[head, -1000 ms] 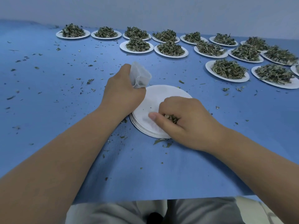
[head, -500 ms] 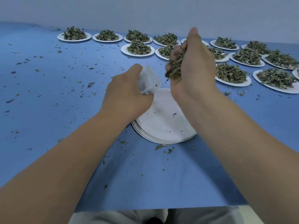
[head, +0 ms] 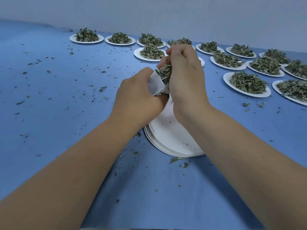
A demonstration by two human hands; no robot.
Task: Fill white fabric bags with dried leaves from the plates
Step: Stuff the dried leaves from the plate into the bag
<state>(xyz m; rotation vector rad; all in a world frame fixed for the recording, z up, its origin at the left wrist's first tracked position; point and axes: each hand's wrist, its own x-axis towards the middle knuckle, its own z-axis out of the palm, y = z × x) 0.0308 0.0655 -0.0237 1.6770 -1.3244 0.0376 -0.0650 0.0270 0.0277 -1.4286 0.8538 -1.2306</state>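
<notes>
White fabric bag (head: 155,86) is held mid-worktop (head: 66,117) over the empty plate stack (head: 172,141), L hand (head: 137,97) fingers curled round it, R hand (head: 186,77) pinching dried leaves (head: 164,73) at its mouth: filling step, next prob. needs pushing them in w/o spilling.

A wide blue surface (head: 49,130) reaches back to a plain pale wall (head: 149,14); the light is soft and even.

A plain herb-packing workroom. Beyond the right hand (head: 184,80), rows of leaf-heaped plates (head: 225,79) line a blue-covered table (head: 49,113).
</notes>
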